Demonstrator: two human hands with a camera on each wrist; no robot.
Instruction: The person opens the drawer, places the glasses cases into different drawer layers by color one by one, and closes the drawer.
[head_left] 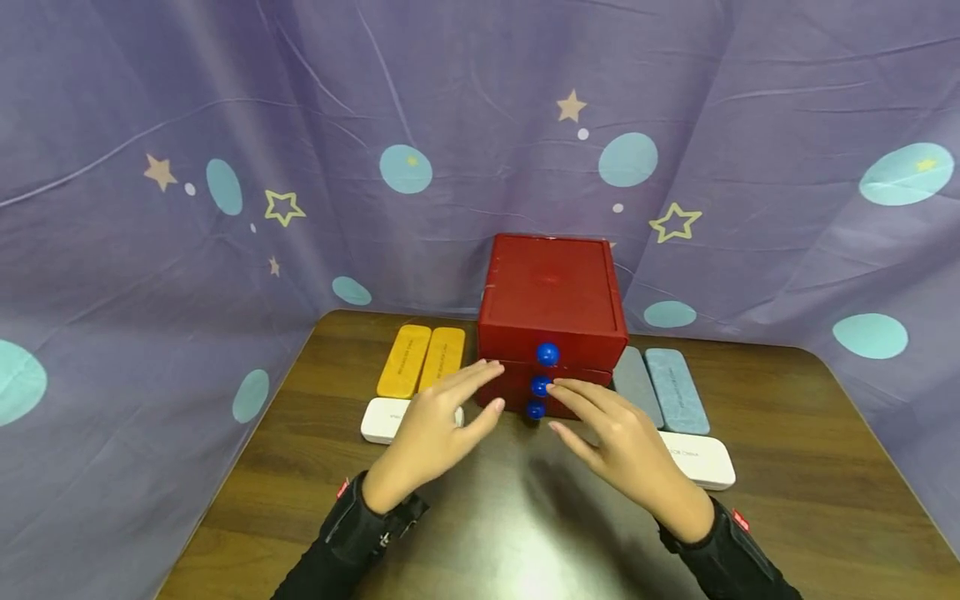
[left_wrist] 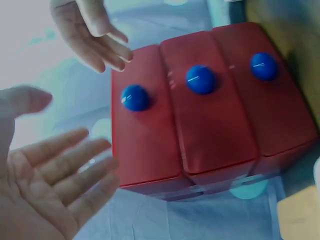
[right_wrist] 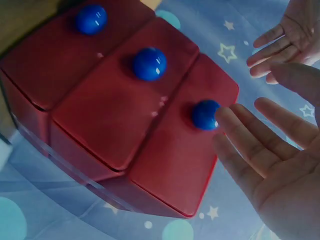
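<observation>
A red box [head_left: 551,292] with three stacked drawers stands at the middle back of the brown table [head_left: 525,517]. Each drawer front carries a blue knob [head_left: 547,354], and all three look pushed in. My left hand [head_left: 491,387] hovers open just left of the drawer fronts, fingers straight and holding nothing. My right hand [head_left: 562,406] is open as well, its fingertips [right_wrist: 225,117] right beside a blue knob [right_wrist: 205,114]; I cannot tell whether they touch. The left wrist view shows the left hand's palm [left_wrist: 45,190] facing the red box [left_wrist: 210,115].
Two yellow cases [head_left: 422,360] lie left of the box, with a white case [head_left: 382,419] in front of them. To the right lie a grey case [head_left: 636,383], a blue-grey case [head_left: 677,387] and another white case [head_left: 701,460]. A purple star-patterned curtain [head_left: 225,125] surrounds the table.
</observation>
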